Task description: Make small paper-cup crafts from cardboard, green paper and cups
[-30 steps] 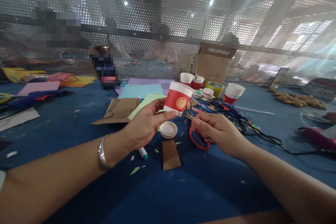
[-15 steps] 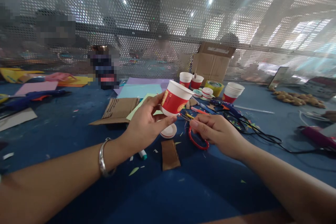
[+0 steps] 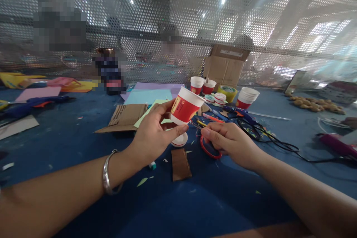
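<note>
My left hand point(image 3: 152, 136) is closed around the base of a red and white paper cup point(image 3: 185, 106), held tilted above the blue table point(image 3: 69, 141). My right hand point(image 3: 231, 142) grips red-handled scissors point(image 3: 209, 148), whose blades point at the cup's bottom edge. Just under the cup lies a small white cut-off cup bottom point(image 3: 180, 141). A brown cardboard piece point(image 3: 180, 164) lies flat in front of my hands.
More paper cups point(image 3: 248, 97) and a tape roll point(image 3: 228, 93) stand behind, beside a cardboard box point(image 3: 227, 66). Coloured paper sheets point(image 3: 149, 96), corrugated cardboard point(image 3: 125, 116), a blue glue gun point(image 3: 242, 114) with black cable, and paper scraps lie around. A perforated mesh screen closes the table's far side.
My left hand has turned the cup, so its gold emblem has rotated away to the left side. The scissors stay at the cup's base.
</note>
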`<state>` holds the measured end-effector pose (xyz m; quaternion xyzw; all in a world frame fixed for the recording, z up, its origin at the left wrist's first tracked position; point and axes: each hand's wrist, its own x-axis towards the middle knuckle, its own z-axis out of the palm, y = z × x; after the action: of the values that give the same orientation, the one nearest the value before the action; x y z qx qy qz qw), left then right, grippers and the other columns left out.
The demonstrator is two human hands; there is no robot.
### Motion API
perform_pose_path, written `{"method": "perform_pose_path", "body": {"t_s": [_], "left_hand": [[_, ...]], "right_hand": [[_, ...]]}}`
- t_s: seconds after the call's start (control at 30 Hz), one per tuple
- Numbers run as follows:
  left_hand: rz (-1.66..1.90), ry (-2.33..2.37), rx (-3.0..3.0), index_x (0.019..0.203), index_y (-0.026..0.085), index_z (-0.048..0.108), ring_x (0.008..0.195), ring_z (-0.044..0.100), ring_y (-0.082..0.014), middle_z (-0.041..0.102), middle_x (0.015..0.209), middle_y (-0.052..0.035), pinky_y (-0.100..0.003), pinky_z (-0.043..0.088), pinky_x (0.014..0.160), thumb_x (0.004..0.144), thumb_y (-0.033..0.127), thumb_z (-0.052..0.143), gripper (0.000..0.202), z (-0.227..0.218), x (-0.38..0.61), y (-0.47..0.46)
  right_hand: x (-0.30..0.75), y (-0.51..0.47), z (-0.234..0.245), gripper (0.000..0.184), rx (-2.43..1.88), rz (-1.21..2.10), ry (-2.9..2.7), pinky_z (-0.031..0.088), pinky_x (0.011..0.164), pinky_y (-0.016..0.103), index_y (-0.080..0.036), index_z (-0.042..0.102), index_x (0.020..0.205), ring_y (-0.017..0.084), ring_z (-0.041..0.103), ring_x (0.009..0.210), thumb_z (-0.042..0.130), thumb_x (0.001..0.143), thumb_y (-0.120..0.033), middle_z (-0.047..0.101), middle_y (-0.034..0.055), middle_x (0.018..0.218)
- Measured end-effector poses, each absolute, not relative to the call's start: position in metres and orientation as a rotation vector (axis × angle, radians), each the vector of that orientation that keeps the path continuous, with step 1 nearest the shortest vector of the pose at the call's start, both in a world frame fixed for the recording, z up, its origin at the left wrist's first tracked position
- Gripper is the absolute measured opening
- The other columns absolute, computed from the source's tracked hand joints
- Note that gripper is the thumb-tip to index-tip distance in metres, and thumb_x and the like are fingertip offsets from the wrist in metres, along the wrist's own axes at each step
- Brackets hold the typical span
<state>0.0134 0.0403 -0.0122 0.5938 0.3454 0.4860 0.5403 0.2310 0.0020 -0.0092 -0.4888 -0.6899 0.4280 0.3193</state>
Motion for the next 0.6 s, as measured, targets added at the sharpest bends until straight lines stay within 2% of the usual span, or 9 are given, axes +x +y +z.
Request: {"method": "perform_pose_path", "body": {"t_s": [0.17,0.33,0.47,0.6], "left_hand": [[1.171,0.844,1.543,0.135,0.024,0.060,0.118,0.061,-0.0287,0.063,0.135,-0.0109,-0.043,0.051,0.099,0.075,0.028,0.082,0.063,-0.0133,0.0120,0.0413],[1.157,0.874,1.519,0.130,0.024,0.064,0.114,0.063,-0.0292,0.067,0.129,-0.0096,-0.042,0.053,0.095,0.072,0.027,0.084,0.061,-0.0104,0.0116,0.0408],[1.036,0.813,1.447,0.128,0.022,0.065,0.109,0.065,-0.0287,0.071,0.122,-0.0088,-0.041,0.051,0.094,0.078,0.031,0.080,0.053,-0.0089,0.0118,0.0403],[1.047,0.816,1.442,0.126,0.022,0.066,0.110,0.064,-0.0288,0.072,0.120,-0.0081,-0.041,0.050,0.093,0.077,0.029,0.081,0.052,-0.0082,0.0123,0.0409]], "right_hand": [[0.2307,0.0018,-0.0088,0.053,-1.283,1.140,-1.804,0.020,0.045,0.024,-0.019,0.048,0.069,0.007,0.024,0.048,0.052,0.094,-0.066,0.027,-0.0087,0.056],[0.2312,0.0024,-0.0097,0.053,-1.283,1.128,-1.811,0.020,0.045,0.024,-0.019,0.048,0.069,0.007,0.025,0.049,0.052,0.093,-0.066,0.029,-0.0083,0.056],[0.2327,0.0029,-0.0116,0.053,-1.290,1.116,-1.817,0.020,0.045,0.024,-0.019,0.049,0.070,0.008,0.026,0.049,0.053,0.093,-0.066,0.030,-0.0080,0.056],[0.2327,0.0040,-0.0136,0.052,-1.289,1.115,-1.811,0.019,0.045,0.024,-0.019,0.048,0.069,0.008,0.026,0.049,0.054,0.093,-0.066,0.030,-0.0078,0.056]]}}
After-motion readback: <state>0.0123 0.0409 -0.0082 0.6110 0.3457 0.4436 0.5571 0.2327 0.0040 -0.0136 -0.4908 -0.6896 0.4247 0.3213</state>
